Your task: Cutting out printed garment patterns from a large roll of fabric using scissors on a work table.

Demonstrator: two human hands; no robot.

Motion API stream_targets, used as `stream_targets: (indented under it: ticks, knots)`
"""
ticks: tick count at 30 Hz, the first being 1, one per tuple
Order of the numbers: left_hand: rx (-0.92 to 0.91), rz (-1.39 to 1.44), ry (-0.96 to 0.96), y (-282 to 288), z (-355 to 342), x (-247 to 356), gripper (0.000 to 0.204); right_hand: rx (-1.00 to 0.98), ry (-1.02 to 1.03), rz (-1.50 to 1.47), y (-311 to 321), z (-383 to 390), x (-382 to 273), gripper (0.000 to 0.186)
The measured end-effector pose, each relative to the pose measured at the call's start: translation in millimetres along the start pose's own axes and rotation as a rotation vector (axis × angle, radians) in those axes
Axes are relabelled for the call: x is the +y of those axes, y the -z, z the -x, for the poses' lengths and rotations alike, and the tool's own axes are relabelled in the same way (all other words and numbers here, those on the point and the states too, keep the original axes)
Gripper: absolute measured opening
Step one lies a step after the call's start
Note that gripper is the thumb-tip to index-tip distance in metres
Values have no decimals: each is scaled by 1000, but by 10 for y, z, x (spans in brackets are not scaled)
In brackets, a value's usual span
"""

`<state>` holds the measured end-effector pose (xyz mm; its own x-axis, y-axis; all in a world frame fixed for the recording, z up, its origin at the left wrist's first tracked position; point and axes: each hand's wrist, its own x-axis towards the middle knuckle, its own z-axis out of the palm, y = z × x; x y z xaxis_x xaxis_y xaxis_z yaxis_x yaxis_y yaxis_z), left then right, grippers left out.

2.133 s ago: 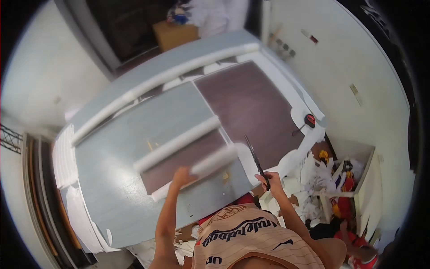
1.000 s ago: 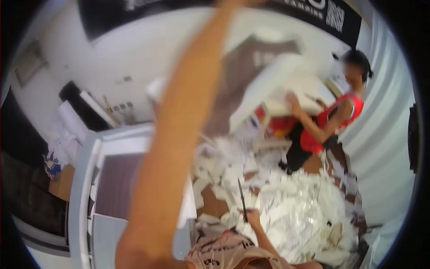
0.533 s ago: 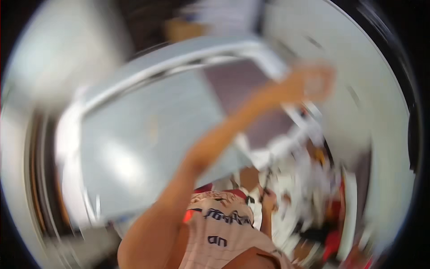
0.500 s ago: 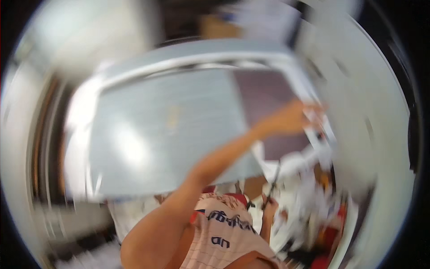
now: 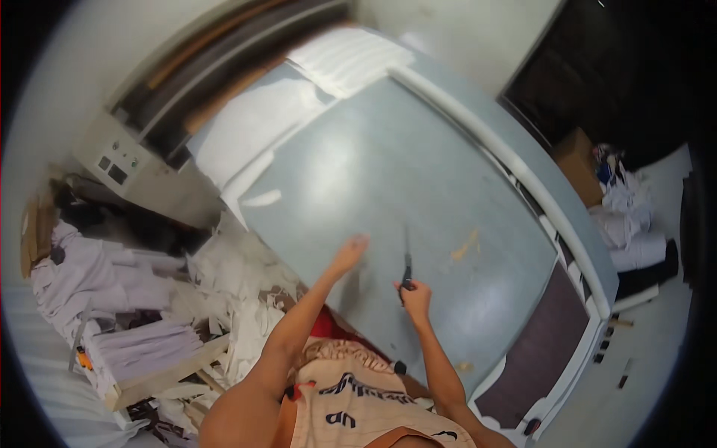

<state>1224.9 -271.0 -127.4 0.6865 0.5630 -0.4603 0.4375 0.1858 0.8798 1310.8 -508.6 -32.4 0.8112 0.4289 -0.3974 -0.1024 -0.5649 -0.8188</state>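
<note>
The right hand (image 5: 418,296) grips black-handled scissors (image 5: 408,267) above the grey tabletop (image 5: 418,160) — blades pointing forward, likely for safe carrying. The left hand (image 5: 350,254) hovers nearby, apparently empty — finger spread too blurred to tell.

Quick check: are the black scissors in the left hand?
No: the right hand grips the black scissors, and the left hand is apart from them.
</note>
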Motion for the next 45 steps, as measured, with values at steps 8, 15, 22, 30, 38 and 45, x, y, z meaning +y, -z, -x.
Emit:
stream_targets:
  ticks: [8, 15, 22, 30, 38, 45]
  knots:
    - [-273, 611, -49, 1174, -3243, 735, 40, -239, 233, 210, -2336, -2475, -1513, 32]
    - [-395, 705, -264, 2266, -6113, 1526, 38, 212, 712, 490, -2930, -6058, -3275, 32]
    - [-304, 694, -233, 2185, -6627, 1910, 28, 519, 900, 723, -2521, -9107, -4243, 53]
    - [-323, 618, -217, 2346, -7116, 1823, 26, -198, 577, 1094, -2611, -9884, -4543, 51]
    - [-313, 671, -184, 2246, -6934, 1761, 27, -153, 557, 1231, -2788, -9510, -4404, 50]
    - [-344, 553, -83, 1907, -6747, 2066, 30, 341, 902, 795, -2286, -7527, -3356, 49]
